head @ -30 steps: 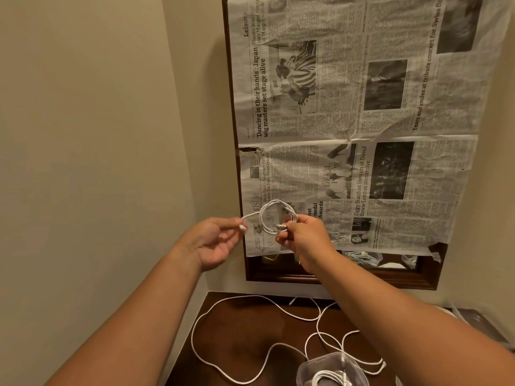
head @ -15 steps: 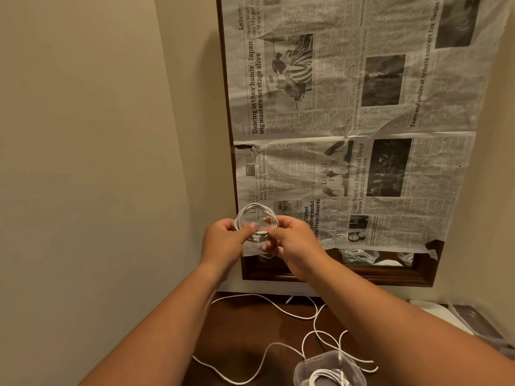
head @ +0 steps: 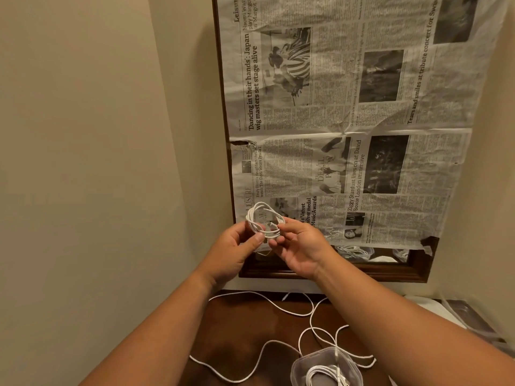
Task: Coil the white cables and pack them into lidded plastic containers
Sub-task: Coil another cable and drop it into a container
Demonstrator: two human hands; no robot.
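A small coil of white cable [head: 264,220] is held up in front of the newspaper-covered frame. My left hand [head: 237,250] pinches its lower left side with thumb and fingers. My right hand [head: 299,246] pinches the coil's right side, with the cable's end by its fingertips. Below, on the dark wooden table [head: 242,327], a long loose white cable [head: 306,313] lies in loops. A clear plastic container [head: 324,367] at the bottom edge holds another coiled white cable.
A dark wooden frame [head: 328,273] covered with newspaper [head: 348,135] hangs on the back wall. A beige wall [head: 83,162] closes the left side. Clear lids or containers [head: 468,316] lie at the table's right edge.
My left hand has moved in from holding the cable's tail out to the left and now pinches the coil itself. Both hands have come together on the coil.
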